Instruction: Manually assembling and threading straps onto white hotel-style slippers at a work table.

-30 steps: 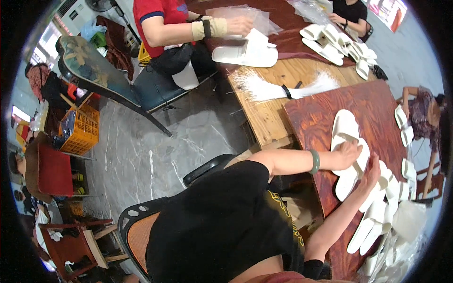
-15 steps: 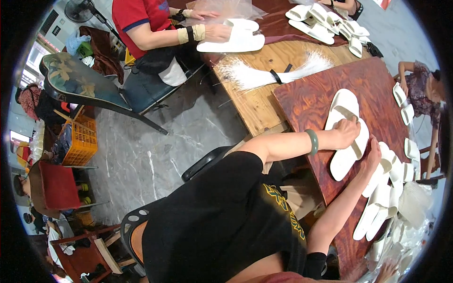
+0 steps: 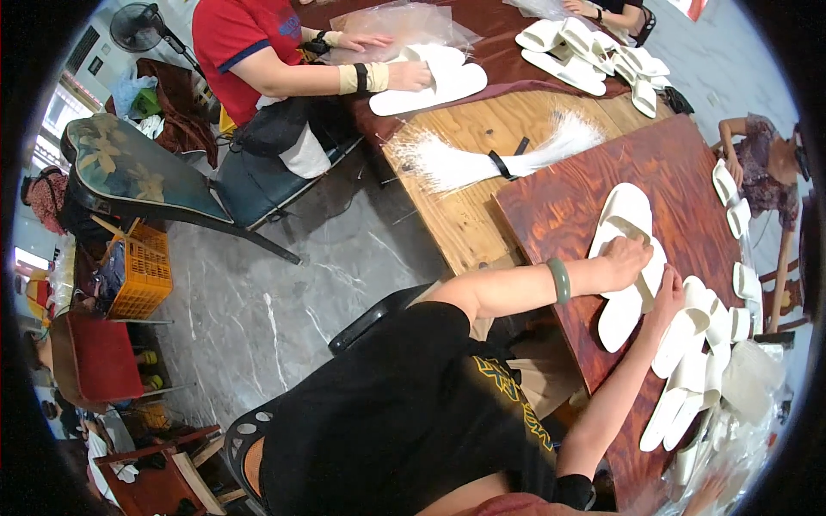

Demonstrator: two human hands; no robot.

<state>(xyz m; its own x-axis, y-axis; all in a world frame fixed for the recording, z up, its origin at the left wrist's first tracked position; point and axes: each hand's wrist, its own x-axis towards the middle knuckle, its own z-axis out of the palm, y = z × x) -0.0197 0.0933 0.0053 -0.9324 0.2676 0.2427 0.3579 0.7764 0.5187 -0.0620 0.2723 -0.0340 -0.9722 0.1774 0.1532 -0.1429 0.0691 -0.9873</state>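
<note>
Two white slide slippers lie overlapped and offset on a dark reddish-brown wooden board. My left hand, its wrist in a green bangle, rests closed over a strap of the pair. My right hand is closed with pinched fingers by the pair's right edge. Anything thin between the fingers of either hand is too small to make out. Close beyond the right hand, several more white slippers lie piled along the board's edge. To the upper left is a bundle of thin white strands bound by a black band.
A co-worker in a red shirt handles white slippers at the adjoining table, beside clear plastic bags. More slippers are heaped at the back. Plastic wrapping lies at lower right. A green padded chair and yellow crate stand left.
The whole view has shifted, so the table sits lower in the picture. My right fingers have curled in more beside the slippers. The co-worker's slippers have moved slightly right.
</note>
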